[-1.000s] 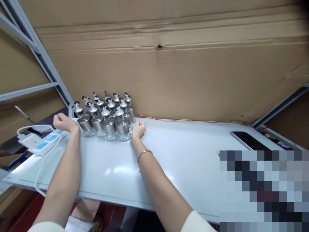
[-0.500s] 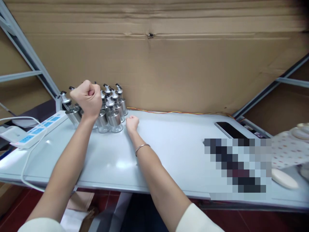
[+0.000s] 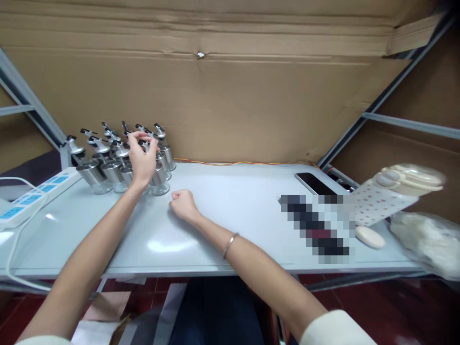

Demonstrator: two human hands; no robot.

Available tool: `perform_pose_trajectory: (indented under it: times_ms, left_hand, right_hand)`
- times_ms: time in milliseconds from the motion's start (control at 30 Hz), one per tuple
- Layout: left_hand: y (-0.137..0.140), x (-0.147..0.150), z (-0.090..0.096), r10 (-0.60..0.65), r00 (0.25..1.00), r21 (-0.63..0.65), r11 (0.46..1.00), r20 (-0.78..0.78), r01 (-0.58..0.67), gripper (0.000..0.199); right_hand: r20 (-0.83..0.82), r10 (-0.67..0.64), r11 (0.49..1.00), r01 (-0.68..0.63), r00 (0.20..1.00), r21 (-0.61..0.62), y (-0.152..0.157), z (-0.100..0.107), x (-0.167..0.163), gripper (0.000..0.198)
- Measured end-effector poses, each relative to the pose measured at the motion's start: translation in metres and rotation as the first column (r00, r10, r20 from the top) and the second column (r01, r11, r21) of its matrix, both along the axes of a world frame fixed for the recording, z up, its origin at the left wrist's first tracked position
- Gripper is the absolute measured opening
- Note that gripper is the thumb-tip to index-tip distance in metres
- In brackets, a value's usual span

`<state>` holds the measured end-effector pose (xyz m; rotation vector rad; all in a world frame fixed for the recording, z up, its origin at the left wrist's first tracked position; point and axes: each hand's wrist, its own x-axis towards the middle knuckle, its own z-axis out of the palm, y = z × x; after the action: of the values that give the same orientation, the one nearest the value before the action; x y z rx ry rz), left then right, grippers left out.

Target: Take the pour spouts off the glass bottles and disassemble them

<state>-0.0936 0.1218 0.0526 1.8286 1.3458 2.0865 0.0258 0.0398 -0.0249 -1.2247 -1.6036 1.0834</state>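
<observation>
Several oil bottles (image 3: 113,175) of clear glass with metal sleeves and black-tipped pour spouts stand grouped at the table's back left. Over the group's front right side is my left hand (image 3: 142,160), its thumb and fingers curved and apart. A bottle's spout top shows in the gap between them; whether the skin touches it I cannot tell. Below the hand, the front right bottle (image 3: 160,181) is partly hidden. My right hand (image 3: 184,204) is closed in a fist, low at the tabletop just right of the bottles, with nothing visible in it.
A white power strip (image 3: 39,199) with a cable lies at the left. Toward the right are a phone (image 3: 316,186), a blurred-out patch, a pale oval object (image 3: 370,237), a dotted white bottle (image 3: 386,201) and a plastic bag (image 3: 427,244). A cardboard wall (image 3: 251,105) closes the back.
My left hand has opened from a raised fist and come down among the bottle tops. The right fist has turned and sits nearer the front. The view has shifted to the right.
</observation>
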Motion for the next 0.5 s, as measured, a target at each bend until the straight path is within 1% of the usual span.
perform_pose_trajectory:
  times_ms: [67, 133, 167, 200, 233, 267, 300, 333, 367, 400, 433, 467, 500]
  left_hand:
    - [-0.002, 0.008, -0.002, -0.044, 0.997, -0.032, 0.998, 0.065, 0.046, 0.018]
    - [-0.008, 0.021, -0.003, -0.155, 0.982, -0.091, 0.982, 0.107, 0.165, 0.019]
    - [-0.012, 0.028, -0.003, -0.219, 0.968, -0.116, 0.966, 0.12, 0.233, 0.021]
    - [-0.017, 0.036, -0.003, -0.277, 0.953, -0.132, 0.947, 0.126, 0.292, 0.023]
    - [-0.022, 0.045, -0.003, -0.327, 0.937, -0.14, 0.929, 0.127, 0.343, 0.024]
    - [-0.028, 0.054, -0.003, -0.374, 0.919, -0.144, 0.909, 0.128, 0.39, 0.025]
    - [-0.033, 0.063, -0.003, -0.412, 0.902, -0.146, 0.891, 0.132, 0.429, 0.025]
    - [-0.038, 0.072, -0.004, -0.442, 0.887, -0.15, 0.876, 0.134, 0.459, 0.024]
    - [-0.043, 0.081, -0.006, -0.46, 0.878, -0.157, 0.865, 0.13, 0.476, 0.023]
    - [-0.048, 0.09, -0.009, -0.472, 0.874, -0.168, 0.858, 0.117, 0.486, 0.023]
    - [-0.053, 0.099, -0.012, -0.483, 0.87, -0.181, 0.851, 0.097, 0.493, 0.025]
    - [-0.057, 0.107, -0.016, -0.495, 0.866, -0.196, 0.844, 0.072, 0.499, 0.026]
    - [-0.062, 0.115, -0.02, -0.507, 0.861, -0.207, 0.838, 0.049, 0.505, 0.027]
  right_hand:
    - [0.02, 0.072, 0.997, -0.072, 0.997, 0.018, -0.038, 0.001, -0.001, 0.032]
    - [0.049, 0.185, 0.981, -0.187, 0.982, 0.048, -0.08, 0.0, -0.003, 0.03]
    - [0.079, 0.274, 0.956, -0.281, 0.958, 0.088, -0.101, -0.003, -0.005, 0.03]
    - [0.196, 0.393, 0.882, -0.428, 0.899, 0.198, -0.12, -0.008, -0.007, 0.029]
    - [0.319, 0.459, 0.786, -0.547, 0.829, 0.288, -0.138, -0.015, -0.01, 0.031]
    - [0.429, 0.501, 0.681, -0.648, 0.752, 0.342, -0.154, -0.025, -0.012, 0.032]
    - [0.524, 0.53, 0.579, -0.736, 0.666, 0.35, -0.167, -0.038, -0.014, 0.033]
    - [0.576, 0.522, 0.523, -0.77, 0.629, 0.367, -0.176, -0.053, -0.016, 0.027]
    - [0.617, 0.504, 0.499, -0.787, 0.604, 0.362, -0.182, -0.071, -0.017, 0.026]
    - [0.652, 0.51, 0.482, -0.814, 0.561, 0.325, -0.185, -0.089, -0.018, 0.028]
    - [0.673, 0.508, 0.516, -0.816, 0.537, 0.261, -0.185, -0.108, -0.017, 0.031]
    - [0.688, 0.495, 0.583, -0.79, 0.531, 0.19, -0.181, -0.127, -0.015, 0.035]
    - [0.682, 0.463, 0.7, -0.706, 0.566, 0.111, -0.176, -0.144, -0.011, 0.036]
